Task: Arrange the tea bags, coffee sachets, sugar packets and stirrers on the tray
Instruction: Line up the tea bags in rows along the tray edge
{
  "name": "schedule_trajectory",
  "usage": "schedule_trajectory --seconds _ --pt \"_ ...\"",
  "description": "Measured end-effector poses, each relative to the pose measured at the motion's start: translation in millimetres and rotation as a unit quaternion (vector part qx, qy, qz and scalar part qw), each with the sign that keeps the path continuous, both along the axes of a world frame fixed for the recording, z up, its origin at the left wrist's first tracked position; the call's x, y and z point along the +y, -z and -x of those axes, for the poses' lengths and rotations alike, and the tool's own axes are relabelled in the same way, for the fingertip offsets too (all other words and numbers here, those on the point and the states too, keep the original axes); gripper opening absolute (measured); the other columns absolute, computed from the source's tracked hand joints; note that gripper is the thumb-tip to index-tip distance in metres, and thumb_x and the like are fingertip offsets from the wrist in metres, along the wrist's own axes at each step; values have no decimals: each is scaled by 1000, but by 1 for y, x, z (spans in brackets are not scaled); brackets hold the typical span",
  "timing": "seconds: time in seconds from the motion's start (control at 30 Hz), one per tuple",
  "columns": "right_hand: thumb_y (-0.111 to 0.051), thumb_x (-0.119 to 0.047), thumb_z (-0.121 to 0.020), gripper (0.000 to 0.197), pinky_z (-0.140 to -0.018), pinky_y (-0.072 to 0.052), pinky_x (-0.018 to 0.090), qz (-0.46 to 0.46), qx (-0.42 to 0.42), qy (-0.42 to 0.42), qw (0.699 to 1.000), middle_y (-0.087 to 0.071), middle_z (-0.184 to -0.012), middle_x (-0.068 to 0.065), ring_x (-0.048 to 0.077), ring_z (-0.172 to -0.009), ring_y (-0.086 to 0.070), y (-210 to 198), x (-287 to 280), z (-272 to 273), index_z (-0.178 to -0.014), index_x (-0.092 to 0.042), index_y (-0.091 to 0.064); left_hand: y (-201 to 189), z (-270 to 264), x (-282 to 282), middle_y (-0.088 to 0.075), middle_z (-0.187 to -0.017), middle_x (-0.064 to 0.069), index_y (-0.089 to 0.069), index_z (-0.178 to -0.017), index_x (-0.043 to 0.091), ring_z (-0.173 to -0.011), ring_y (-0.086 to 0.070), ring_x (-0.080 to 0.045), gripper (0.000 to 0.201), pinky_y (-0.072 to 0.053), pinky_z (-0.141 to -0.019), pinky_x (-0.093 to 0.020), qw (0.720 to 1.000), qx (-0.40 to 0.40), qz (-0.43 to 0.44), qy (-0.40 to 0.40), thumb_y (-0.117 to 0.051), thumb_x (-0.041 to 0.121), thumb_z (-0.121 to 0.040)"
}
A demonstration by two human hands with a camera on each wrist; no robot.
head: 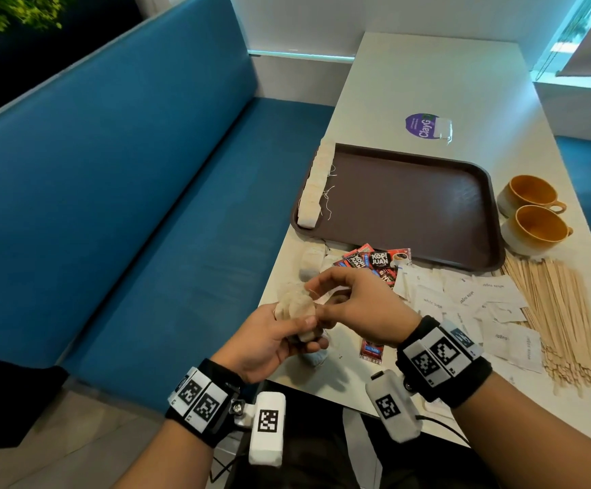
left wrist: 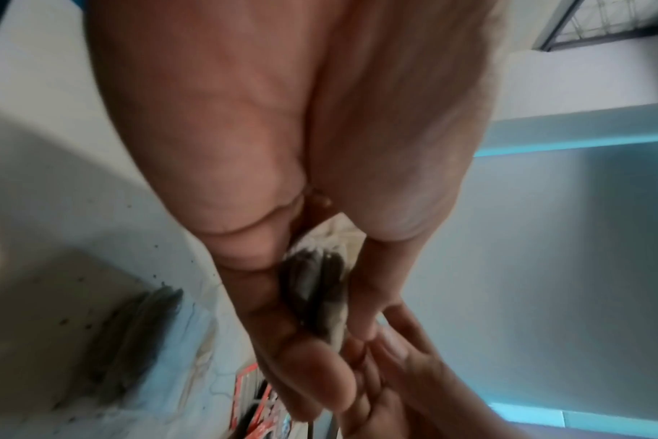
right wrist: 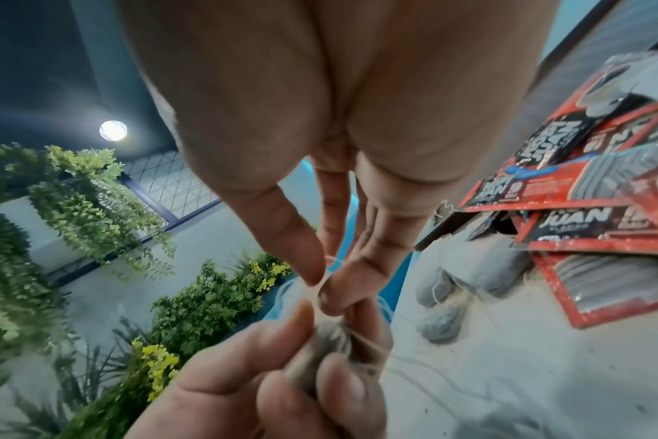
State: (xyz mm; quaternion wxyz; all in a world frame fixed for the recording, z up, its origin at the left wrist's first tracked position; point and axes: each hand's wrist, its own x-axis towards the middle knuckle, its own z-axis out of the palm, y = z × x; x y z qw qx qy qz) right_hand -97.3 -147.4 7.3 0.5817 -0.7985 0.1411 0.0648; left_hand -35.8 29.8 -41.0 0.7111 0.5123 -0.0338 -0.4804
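Observation:
My left hand (head: 279,333) grips a small stack of tea bags (head: 295,307) above the table's near left edge. My right hand (head: 325,294) pinches a tea bag string (right wrist: 329,274) between thumb and index finger, right at the stack. A brown tray (head: 403,202) lies beyond, with a row of tea bags (head: 317,181) along its left rim. Red and black coffee sachets (head: 375,261) lie in front of the tray, with more tea bags (head: 311,261) to their left. White sugar packets (head: 477,305) and wooden stirrers (head: 565,319) lie to the right.
Two yellow-lined cups (head: 533,213) stand right of the tray. A purple sticker (head: 424,126) marks the white table (head: 428,72) beyond the tray. A blue bench (head: 110,188) runs along the left. Green and yellow plants (right wrist: 75,208) show in the right wrist view.

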Motion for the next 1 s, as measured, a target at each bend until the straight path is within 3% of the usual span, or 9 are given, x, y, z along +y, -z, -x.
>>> schedule_trajectory --seconds 0.07,0.13,0.23,0.37,0.47,0.57,0.73,0.87,1.0 --pt "-72 5 -83 31 -71 -61 36 -2 -6 36 999 -73 -100 1 27 -69 -72 4 -5 1 -107 -14 -72 3 -3 3 -69 -100 -19 -65 -119 -6 -76 -70 -27 30 -57 -61 -27 999 11 -12 -31 -68 2 -90" --pt "-73 -2 -84 27 -71 -59 30 88 -4 25 996 -72 -91 -4 15 -71 -70 9 -11 3 -103 -20 -73 4 -8 8 -69 -91 -13 -65 -113 -2 -73 -70 -25 19 -56 -56 -27 996 17 -40 -73 -58 -4 -96" --pt "-79 -23 -85 23 -68 -48 17 218 64 -88 970 -68 -89 -8 4 -73 -62 16 -9 8 -106 -25 -70 4 -15 17 -66 -80 -8 -64 -106 1 -73 -70 -25 21 -57 -54 -28 993 16 -64 -102 -47 -7 -97" --pt "-79 -38 -82 44 -83 -54 32 333 109 -183 918 -62 -101 -6 12 -92 -58 32 3 13 -121 -27 -61 6 -17 23 -68 -87 -11 -63 -110 -3 -74 -70 -26 24 -59 -56 -29 990 3 -82 -115 -48 -14 -95" --pt "-76 -37 -86 41 -85 -54 36 371 103 -200 901 -62 -109 -3 17 -99 -58 35 9 14 -123 -29 -59 8 -14 24 -73 -91 -12 -61 -119 -5 -76 -69 -26 28 -57 -56 -28 989 5 -86 -123 -55 -14 -93" --pt "-75 -33 -86 30 -80 -52 31 362 99 -195 906 -58 -107 -3 16 -97 -56 35 9 12 -114 -27 -62 9 -13 25 -71 -92 -12 -60 -121 -4 -70 -64 -21 28 -53 -53 -25 988 8 -85 -129 -60 -11 -93" --pt "-75 -29 -86 15 -66 -44 23 308 94 -169 932 -61 -88 -8 14 -82 -57 37 6 11 -84 -26 -61 8 -13 24 -63 -95 -16 -61 -116 0 -64 -56 -18 23 -46 -49 -23 988 5 -96 -123 -62 -7 -94" --pt "-78 -16 -81 11 -61 -43 13 213 73 -122 967 -68 -86 -7 3 -72 -58 33 1 13 -86 -21 -69 9 -11 20 -66 -97 -18 -55 -119 -2 -68 -59 -22 24 -51 -54 -28 990 5 -94 -109 -53 -10 -96" --pt "-86 -19 -79 18 -64 -50 17 104 40 -47 993 -70 -79 -5 1 -66 -59 27 -6 17 -82 -21 -69 9 -8 14 -66 -101 -18 -53 -117 -2 -71 -64 -25 24 -56 -59 -29 991 -16 -95 -89 -49 -13 -96"
